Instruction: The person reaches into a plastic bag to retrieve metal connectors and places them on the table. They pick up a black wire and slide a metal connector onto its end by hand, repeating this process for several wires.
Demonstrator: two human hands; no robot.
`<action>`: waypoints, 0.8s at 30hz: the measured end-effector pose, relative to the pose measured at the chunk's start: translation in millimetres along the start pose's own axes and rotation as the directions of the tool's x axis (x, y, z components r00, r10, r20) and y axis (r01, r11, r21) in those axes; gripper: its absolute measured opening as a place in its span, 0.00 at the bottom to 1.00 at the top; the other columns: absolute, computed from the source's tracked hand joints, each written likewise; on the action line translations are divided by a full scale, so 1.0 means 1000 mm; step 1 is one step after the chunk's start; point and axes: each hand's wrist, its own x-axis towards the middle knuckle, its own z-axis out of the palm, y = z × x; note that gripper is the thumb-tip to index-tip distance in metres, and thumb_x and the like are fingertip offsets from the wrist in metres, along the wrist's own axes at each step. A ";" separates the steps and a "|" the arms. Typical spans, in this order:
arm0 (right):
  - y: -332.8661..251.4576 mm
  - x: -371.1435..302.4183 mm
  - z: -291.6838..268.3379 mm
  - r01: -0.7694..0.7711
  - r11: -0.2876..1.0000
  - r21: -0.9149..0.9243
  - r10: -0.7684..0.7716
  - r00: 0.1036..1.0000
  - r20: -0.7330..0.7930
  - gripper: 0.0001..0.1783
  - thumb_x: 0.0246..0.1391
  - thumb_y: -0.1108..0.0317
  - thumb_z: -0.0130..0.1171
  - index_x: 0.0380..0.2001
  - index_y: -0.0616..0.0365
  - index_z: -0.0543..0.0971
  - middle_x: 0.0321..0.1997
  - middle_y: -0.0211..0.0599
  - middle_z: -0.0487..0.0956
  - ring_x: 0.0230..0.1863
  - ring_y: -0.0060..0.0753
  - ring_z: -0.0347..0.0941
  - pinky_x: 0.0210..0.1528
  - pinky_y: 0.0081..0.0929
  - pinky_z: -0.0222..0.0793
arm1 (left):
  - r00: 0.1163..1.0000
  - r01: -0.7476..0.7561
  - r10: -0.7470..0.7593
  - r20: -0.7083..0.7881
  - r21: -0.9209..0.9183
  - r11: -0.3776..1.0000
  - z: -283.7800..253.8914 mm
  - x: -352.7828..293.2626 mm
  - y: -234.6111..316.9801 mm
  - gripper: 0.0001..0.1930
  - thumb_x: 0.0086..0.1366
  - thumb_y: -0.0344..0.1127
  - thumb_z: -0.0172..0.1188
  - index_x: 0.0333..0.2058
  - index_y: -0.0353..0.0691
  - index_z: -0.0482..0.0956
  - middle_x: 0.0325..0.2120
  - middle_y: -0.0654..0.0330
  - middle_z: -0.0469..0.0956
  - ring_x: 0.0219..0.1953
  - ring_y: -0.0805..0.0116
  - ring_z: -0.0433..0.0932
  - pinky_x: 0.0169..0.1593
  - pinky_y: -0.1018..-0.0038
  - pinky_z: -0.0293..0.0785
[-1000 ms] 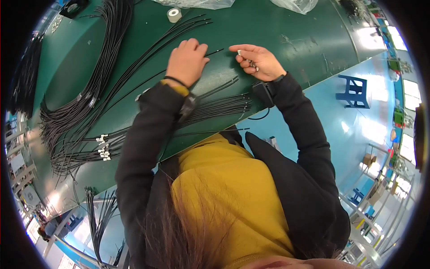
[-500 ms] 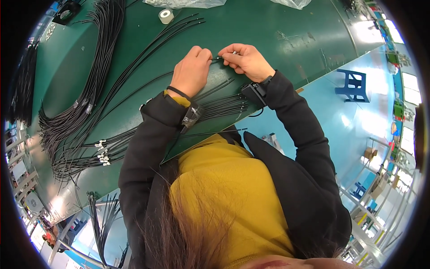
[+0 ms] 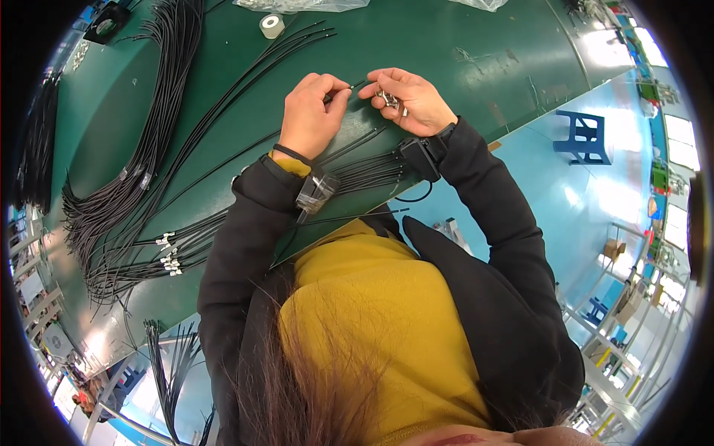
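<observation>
My left hand (image 3: 309, 119) is closed in a pinch on a thin black cable (image 3: 251, 146) close to its end. The cable's tip sticks out beyond the thumb and forefinger, towards my right hand. A few small silver metal fittings (image 3: 390, 99) lie in the curled fingers of my right hand (image 3: 416, 102). Its thumb and forefinger are close to the cable tip; whether they touch it I cannot tell. Below my hands, a bundle of black cables (image 3: 364, 172) lies on the green table (image 3: 446, 33) with its ends pointing right.
A large bundle of black cables (image 3: 160, 111) curves along the table's left side. White tags (image 3: 171, 262) mark some cables. A white roll (image 3: 272, 27) and clear plastic bags (image 3: 301, 4) are at the far side. On the blue floor stands a blue stool (image 3: 584, 137).
My right hand has opened slightly from its pinch at the cable's end, so the metal fittings in it show. My left hand has shifted its fingers on the cable.
</observation>
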 end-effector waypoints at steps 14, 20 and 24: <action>0.019 0.010 -0.001 -0.042 0.951 0.307 0.030 0.999 0.045 0.09 0.58 0.65 0.59 0.34 0.59 0.73 0.29 0.29 0.72 0.26 0.17 0.64 0.22 0.12 0.59 | 0.985 -0.166 0.170 -0.038 0.094 0.982 0.002 -0.003 -0.005 0.04 0.56 0.26 0.61 0.31 0.38 0.79 0.23 0.59 0.72 0.23 0.66 0.72 0.28 0.74 0.69; 0.019 0.006 0.011 0.051 0.978 0.204 -0.027 0.993 -0.118 0.08 0.59 0.65 0.58 0.35 0.59 0.74 0.29 0.29 0.71 0.27 0.16 0.63 0.22 0.11 0.58 | 0.983 -0.174 0.178 -0.047 0.076 0.982 0.003 -0.006 -0.004 0.04 0.55 0.26 0.61 0.30 0.38 0.78 0.24 0.58 0.71 0.24 0.62 0.73 0.28 0.71 0.70; 0.020 0.003 0.021 0.196 0.942 -0.271 -0.255 0.945 -0.204 0.08 0.59 0.66 0.59 0.35 0.59 0.74 0.29 0.29 0.71 0.25 0.17 0.63 0.22 0.12 0.58 | 0.971 -0.219 0.227 -0.072 0.104 0.970 0.005 -0.008 -0.006 0.03 0.56 0.27 0.61 0.30 0.39 0.76 0.25 0.56 0.70 0.25 0.58 0.72 0.28 0.68 0.70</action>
